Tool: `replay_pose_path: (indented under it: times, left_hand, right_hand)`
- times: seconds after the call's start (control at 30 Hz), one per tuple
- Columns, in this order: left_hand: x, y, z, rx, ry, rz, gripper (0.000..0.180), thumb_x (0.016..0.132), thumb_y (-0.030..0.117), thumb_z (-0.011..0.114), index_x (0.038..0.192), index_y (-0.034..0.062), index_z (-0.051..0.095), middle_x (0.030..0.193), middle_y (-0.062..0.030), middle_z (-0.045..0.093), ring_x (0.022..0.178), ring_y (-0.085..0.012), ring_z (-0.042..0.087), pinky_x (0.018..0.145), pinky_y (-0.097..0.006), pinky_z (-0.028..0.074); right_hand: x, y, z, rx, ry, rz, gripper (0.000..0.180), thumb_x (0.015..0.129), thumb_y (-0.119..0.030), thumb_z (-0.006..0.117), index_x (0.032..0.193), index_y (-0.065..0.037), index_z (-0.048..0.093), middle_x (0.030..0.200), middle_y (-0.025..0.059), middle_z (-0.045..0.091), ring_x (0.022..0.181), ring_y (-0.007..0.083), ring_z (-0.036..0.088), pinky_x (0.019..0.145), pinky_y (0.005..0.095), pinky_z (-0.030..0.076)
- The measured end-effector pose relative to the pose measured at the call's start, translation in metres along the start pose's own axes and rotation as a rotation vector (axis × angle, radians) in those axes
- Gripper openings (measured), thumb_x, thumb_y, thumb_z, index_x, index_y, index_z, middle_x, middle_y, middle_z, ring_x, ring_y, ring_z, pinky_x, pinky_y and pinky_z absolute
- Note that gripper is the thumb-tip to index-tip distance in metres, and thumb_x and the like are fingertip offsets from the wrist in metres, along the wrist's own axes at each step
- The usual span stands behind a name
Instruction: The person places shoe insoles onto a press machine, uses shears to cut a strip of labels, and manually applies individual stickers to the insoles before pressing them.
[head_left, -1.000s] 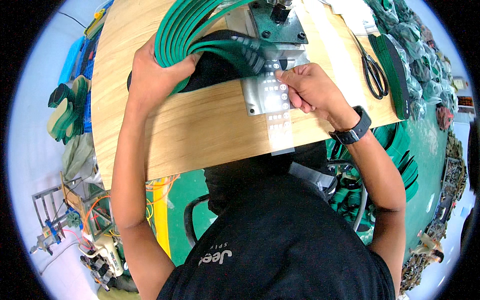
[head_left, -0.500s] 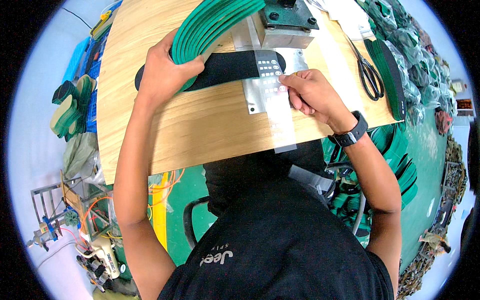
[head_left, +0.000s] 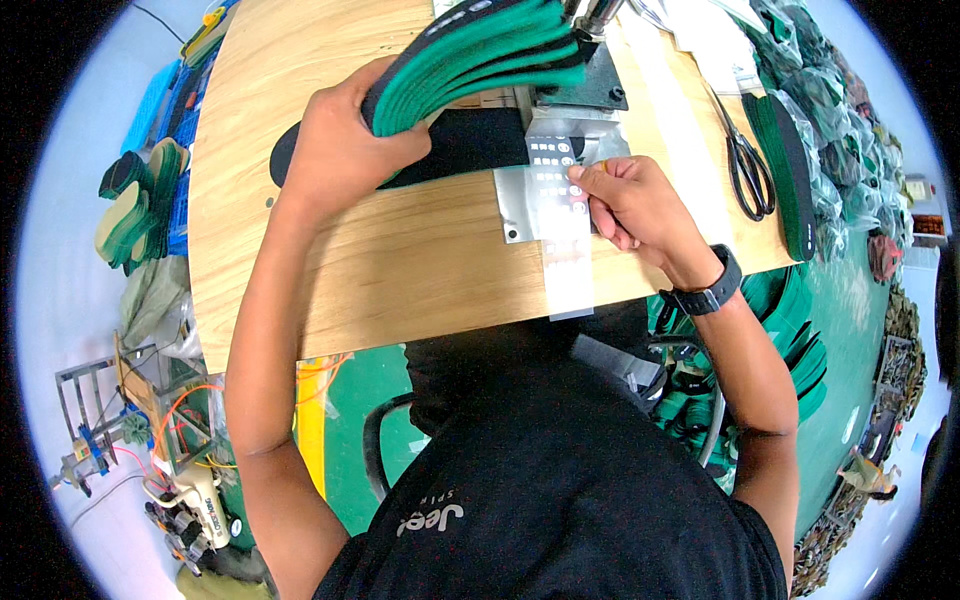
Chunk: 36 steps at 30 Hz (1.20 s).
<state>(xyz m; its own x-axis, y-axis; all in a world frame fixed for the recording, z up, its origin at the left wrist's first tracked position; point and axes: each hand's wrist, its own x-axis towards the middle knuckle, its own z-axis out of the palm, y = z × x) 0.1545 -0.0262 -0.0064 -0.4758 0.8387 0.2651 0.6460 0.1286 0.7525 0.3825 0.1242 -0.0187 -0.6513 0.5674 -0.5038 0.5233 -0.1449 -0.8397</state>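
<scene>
My left hand (head_left: 345, 145) is closed around a fanned stack of green insoles (head_left: 480, 65) with black faces, held above the table. Beneath it a single black insole (head_left: 465, 140) lies flat, its left part partly hidden by that hand. The insole's right end lies on a thin metal plate (head_left: 518, 205), under the metal block (head_left: 575, 120) of a press. A clear film strip (head_left: 568, 255) with rows of small white printed marks runs across this end and hangs over the table's front edge. My right hand (head_left: 640, 205) pinches the strip's right edge between thumb and fingers.
Black-handled scissors (head_left: 748, 175) lie at the table's right, beside another stack of green and black insoles (head_left: 782, 180). White sheets (head_left: 705, 45) are at the back right. Bagged goods (head_left: 815, 150) are piled beyond. More insoles (head_left: 150, 200) stand off the table's left side.
The stack in my left hand has swung right and fanned out more. The press block has come lower, over the insole's end. My right hand keeps its pinch on the strip.
</scene>
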Motion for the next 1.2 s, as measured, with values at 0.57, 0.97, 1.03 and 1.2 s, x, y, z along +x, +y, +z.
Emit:
replay_pose_path:
  times: [0.57, 0.97, 1.03, 1.2]
  left_hand:
    - [0.001, 0.005, -0.001, 0.039, -0.017, -0.02, 0.046, 0.07, 0.01, 0.068, 0.114, 0.0018, 0.059, 0.089, -0.0096, 0.066, 0.081, -0.015, 0.06, 0.08, -0.029, 0.048]
    - [0.001, -0.003, 0.01, 0.154, 0.042, 0.123, 0.048, 0.066, 0.016, 0.071, 0.112, 0.005, 0.061, 0.079, -0.0162, 0.067, 0.071, -0.0273, 0.065, 0.069, -0.034, 0.051]
    - [0.002, -0.001, 0.01, 0.151, 0.039, 0.138, 0.048, 0.066, 0.017, 0.071, 0.112, 0.0048, 0.061, 0.079, -0.0162, 0.066, 0.07, -0.0281, 0.065, 0.069, -0.034, 0.051]
    - [0.0, 0.002, 0.009, 0.196, 0.015, 0.104, 0.05, 0.066, 0.02, 0.07, 0.112, 0.0044, 0.06, 0.078, -0.017, 0.066, 0.071, -0.0316, 0.063, 0.07, -0.035, 0.051]
  right_hand:
    - [-0.002, 0.001, 0.0, 0.079, 0.004, -0.044, 0.032, 0.093, -0.02, 0.057, 0.065, -0.005, 0.054, 0.043, 0.001, 0.048, 0.031, 0.0055, 0.036, 0.033, 0.019, 0.027]
    - [-0.007, -0.001, 0.003, 0.065, 0.018, -0.031, 0.028, 0.093, -0.019, 0.056, 0.071, -0.003, 0.058, 0.043, 0.0003, 0.048, 0.03, 0.0043, 0.035, 0.031, 0.0187, 0.024]
    - [-0.007, 0.001, 0.003, 0.096, 0.019, -0.054, 0.028, 0.093, -0.019, 0.056, 0.071, -0.003, 0.059, 0.044, 0.0001, 0.049, 0.031, 0.0042, 0.035, 0.031, 0.0182, 0.025]
    - [-0.007, 0.005, 0.001, 0.128, -0.018, -0.109, 0.025, 0.093, -0.019, 0.055, 0.075, -0.002, 0.059, 0.047, 0.0001, 0.05, 0.034, 0.0039, 0.037, 0.033, 0.0176, 0.027]
